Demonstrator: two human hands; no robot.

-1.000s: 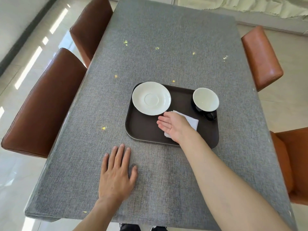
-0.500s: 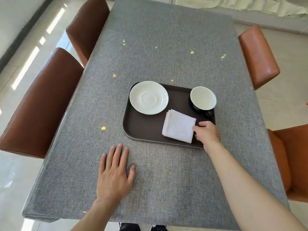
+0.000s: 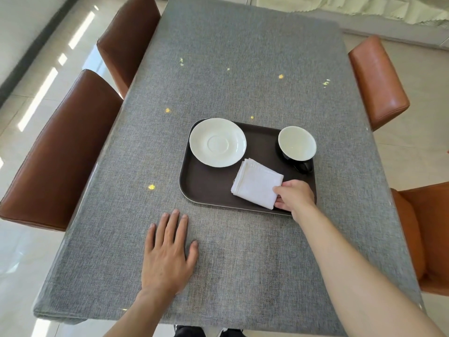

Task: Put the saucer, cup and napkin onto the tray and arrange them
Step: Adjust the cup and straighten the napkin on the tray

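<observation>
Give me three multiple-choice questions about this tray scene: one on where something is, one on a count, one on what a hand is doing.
1. Where does the napkin lie on the tray?
A. Under the saucer
B. On the near side, between saucer and cup
C. Inside the cup

2. How many chairs show around the table?
A. Two
B. Six
C. Four

3. What is the right hand doing?
A. Pinching the napkin's near right corner
B. Lifting the cup
C. Lying flat on the table

Key:
1 B, it lies nearer than the saucer and cup.
2 C, two chairs show on each side.
3 A, its fingers close on that corner, while the left hand lies flat on the table.
</observation>
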